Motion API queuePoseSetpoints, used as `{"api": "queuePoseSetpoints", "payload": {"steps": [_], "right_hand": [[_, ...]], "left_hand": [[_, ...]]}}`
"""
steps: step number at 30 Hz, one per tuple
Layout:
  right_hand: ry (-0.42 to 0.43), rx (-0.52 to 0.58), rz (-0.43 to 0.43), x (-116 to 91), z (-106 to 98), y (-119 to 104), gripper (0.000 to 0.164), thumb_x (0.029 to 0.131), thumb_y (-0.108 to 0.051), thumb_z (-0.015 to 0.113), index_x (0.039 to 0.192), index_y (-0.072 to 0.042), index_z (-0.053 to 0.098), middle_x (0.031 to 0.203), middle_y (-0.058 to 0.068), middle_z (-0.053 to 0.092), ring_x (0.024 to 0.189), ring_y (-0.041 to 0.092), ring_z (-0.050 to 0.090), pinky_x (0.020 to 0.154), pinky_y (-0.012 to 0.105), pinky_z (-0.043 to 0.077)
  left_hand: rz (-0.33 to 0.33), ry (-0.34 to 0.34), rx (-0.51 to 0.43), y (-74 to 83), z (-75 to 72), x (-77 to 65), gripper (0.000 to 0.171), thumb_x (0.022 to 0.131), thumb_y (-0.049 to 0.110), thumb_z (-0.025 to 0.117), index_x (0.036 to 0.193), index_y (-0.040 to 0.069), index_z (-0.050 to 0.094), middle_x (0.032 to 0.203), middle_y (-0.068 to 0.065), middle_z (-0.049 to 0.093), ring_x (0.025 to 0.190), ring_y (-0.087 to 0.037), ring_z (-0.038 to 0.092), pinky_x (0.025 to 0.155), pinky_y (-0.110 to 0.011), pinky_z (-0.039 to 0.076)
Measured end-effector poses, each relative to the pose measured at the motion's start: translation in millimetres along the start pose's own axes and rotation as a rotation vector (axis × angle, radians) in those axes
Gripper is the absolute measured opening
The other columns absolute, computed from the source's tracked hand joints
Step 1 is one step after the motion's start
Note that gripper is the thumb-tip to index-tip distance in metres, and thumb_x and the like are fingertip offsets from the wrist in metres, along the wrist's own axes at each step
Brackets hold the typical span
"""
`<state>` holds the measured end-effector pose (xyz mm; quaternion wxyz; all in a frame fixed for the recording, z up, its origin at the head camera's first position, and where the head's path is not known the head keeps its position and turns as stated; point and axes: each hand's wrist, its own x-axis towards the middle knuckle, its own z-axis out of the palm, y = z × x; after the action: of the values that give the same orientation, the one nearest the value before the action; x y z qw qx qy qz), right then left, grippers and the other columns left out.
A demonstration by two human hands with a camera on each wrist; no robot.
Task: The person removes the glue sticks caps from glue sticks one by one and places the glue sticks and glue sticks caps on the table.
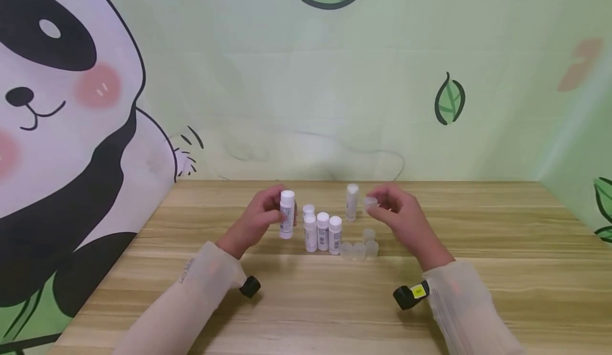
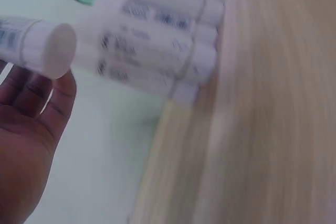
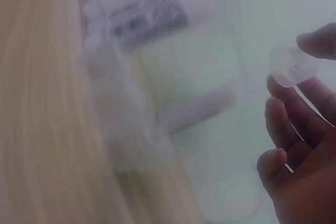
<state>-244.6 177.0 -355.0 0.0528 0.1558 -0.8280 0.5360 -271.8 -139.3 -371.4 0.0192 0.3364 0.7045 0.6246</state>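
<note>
My left hand [image 1: 260, 214] holds a white glue stick [image 1: 287, 216] upright, thumb across its printed label. In the left wrist view, the round end of this glue stick [image 2: 59, 51] points toward the standing group. My right hand [image 1: 406, 217] pinches a small translucent cap [image 1: 370, 204] between thumb and fingertips, with the other fingers loosely bent. Several white glue sticks [image 1: 323, 231] stand close together between the hands. Another glue stick [image 1: 352, 202] stands apart behind them, left of the right hand.
Several translucent caps [image 1: 359, 251] sit on the wooden table [image 1: 334, 302] just right of the grouped glue sticks. A pale green backdrop [image 1: 287, 78] with a panda and leaves rises behind the table's far edge. Both wrists wear small black cameras [image 1: 250, 287].
</note>
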Motion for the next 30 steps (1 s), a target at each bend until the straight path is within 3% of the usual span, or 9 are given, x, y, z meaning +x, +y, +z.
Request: {"api": "queuePoseSetpoints", "payload": {"steps": [5,10,17,22,30], "right_hand": [[-0.067,-0.054,0.083,0,-8,20,0.029,0.090,-0.021,0.066,0.114,-0.004,0.059,0.106,0.012,0.063,0.091,0.021,0.055,0.081,0.029,0.048],[-0.131,-0.135,0.115,-2,-17,35,0.029,0.088,-0.019,0.068,0.110,-0.002,0.059,0.107,0.015,0.063,0.089,0.020,0.055,0.075,0.030,0.047],[-0.248,-0.196,0.201,-3,-22,54,0.027,0.082,-0.019,0.074,0.101,-0.005,0.061,0.100,0.010,0.064,0.084,0.020,0.056,0.067,0.031,0.049],[-0.262,-0.252,0.149,-2,-19,57,0.026,0.077,-0.019,0.078,0.096,-0.006,0.065,0.094,0.008,0.065,0.085,0.018,0.056,0.072,0.031,0.047],[-0.262,-0.317,0.141,-2,-17,58,0.028,0.076,-0.022,0.080,0.096,-0.009,0.066,0.092,0.004,0.065,0.085,0.016,0.056,0.073,0.030,0.045]], "left_hand": [[-0.117,0.011,0.094,-15.8,-7.7,-0.7,0.023,0.080,-0.003,0.053,0.103,-0.002,0.055,0.090,-0.005,0.059,0.083,-0.022,0.058,0.078,-0.033,0.052],[-0.216,-0.003,0.153,-25.0,-11.2,-0.8,0.025,0.082,0.000,0.059,0.107,0.001,0.055,0.098,-0.008,0.057,0.092,-0.026,0.058,0.084,-0.034,0.051],[-0.247,-0.059,0.184,-28.9,-10.7,-1.2,0.026,0.082,0.002,0.065,0.105,0.008,0.056,0.100,-0.007,0.060,0.095,-0.024,0.059,0.085,-0.034,0.053],[-0.263,-0.084,0.221,-31.2,-9.4,-1.2,0.026,0.082,0.004,0.067,0.105,0.009,0.057,0.101,-0.006,0.063,0.097,-0.022,0.060,0.088,-0.034,0.053],[-0.296,-0.110,0.203,-32.9,-6.0,0.1,0.027,0.082,0.006,0.072,0.105,0.010,0.057,0.105,-0.006,0.063,0.102,-0.021,0.060,0.091,-0.034,0.052]]}}
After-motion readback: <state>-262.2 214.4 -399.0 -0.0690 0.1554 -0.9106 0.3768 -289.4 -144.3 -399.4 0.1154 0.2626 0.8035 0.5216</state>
